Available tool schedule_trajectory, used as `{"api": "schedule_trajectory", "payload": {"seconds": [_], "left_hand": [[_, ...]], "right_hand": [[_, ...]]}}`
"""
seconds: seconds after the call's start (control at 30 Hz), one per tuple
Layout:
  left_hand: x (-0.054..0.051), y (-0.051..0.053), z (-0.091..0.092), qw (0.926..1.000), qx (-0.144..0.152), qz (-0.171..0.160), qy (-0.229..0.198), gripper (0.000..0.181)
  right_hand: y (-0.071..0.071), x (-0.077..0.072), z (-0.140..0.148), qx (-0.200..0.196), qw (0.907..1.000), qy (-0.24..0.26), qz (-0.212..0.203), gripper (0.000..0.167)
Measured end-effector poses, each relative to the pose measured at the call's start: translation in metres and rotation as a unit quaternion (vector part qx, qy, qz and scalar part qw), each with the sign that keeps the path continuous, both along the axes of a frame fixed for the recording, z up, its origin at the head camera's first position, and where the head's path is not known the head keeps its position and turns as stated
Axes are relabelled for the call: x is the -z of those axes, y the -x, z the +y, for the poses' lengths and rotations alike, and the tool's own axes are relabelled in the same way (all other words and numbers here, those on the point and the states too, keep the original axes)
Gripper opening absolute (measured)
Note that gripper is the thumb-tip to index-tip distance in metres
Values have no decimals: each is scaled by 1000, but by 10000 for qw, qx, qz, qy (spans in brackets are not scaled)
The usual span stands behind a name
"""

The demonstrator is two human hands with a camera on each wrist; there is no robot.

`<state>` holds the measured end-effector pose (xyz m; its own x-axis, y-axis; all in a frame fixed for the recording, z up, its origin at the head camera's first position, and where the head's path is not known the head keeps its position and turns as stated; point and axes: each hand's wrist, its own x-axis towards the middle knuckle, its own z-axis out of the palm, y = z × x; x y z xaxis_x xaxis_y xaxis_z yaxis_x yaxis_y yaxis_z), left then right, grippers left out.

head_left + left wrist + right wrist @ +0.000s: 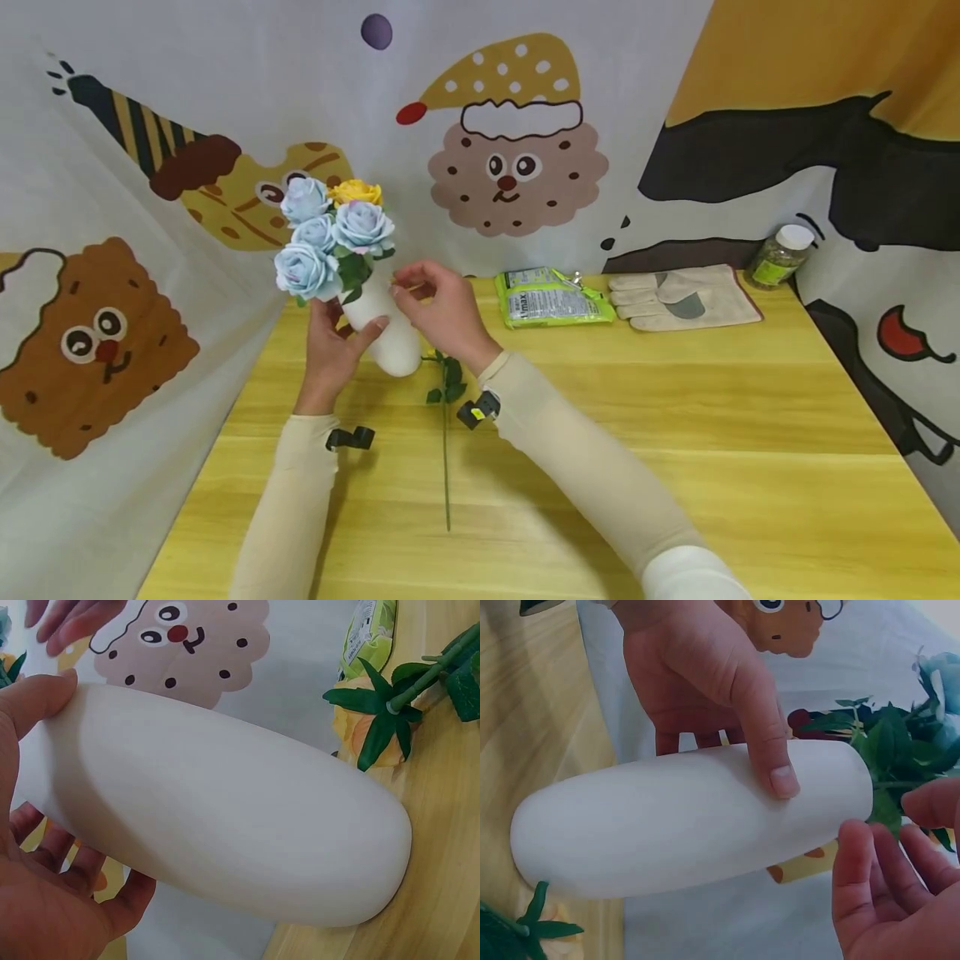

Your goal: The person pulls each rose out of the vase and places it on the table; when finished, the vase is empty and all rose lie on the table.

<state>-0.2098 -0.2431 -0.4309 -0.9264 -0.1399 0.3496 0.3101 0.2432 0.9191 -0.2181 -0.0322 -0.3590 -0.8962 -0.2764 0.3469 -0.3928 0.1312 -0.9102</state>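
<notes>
My left hand (330, 358) grips a tall white vase (397, 354) round its upper part. The vase leans to the left above the table, its rounded base low near the tabletop. Several pale blue roses (306, 271) and a yellow rose (357, 192) with green leaves stick out of its mouth. Beside the mouth is my right hand (442, 308), fingers loosely bent, with a gap between thumb and fingertips in the right wrist view; no thing shows between them. A single yellow-orange rose (349, 731) with a long green stem (446, 467) lies on the table.
At the back of the wooden table (675, 433) lie a green and white packet (551, 300) and a pair of work gloves (686, 298). A white-lidded jar (780, 257) stands in the far right corner. A cartoon-printed cloth (517, 217) hangs behind and at both sides.
</notes>
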Motion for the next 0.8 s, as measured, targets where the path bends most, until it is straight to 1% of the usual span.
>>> {"api": "schedule_trajectory", "payload": {"seconds": [0.1, 0.27, 0.4, 0.5, 0.63, 0.8], "left_hand": [[-2, 0, 0, 10000, -15, -39, 0, 81], [-4, -1, 0, 10000, -7, -76, -5, 81], [-4, 0, 0, 10000, 34, -14, -58, 80], [-5, 0, 1, 10000, 41, 36, -59, 80], [-5, 0, 1, 9999, 16, 80, -93, 80], [-4, 0, 2, 9999, -36, 70, -125, 79]], "right_hand": [[3, -5, -7, 77, 9999, 8, 120, 23], [6, -13, -15, 180, 9998, -52, 105, 26], [8, -22, -21, 123, 9994, -270, 189, 27], [9, -26, -26, 33, 9990, -413, 162, 28], [9, -27, -32, -106, 9988, -460, 101, 28], [11, -24, -35, -133, 9985, -468, 256, 22]]}}
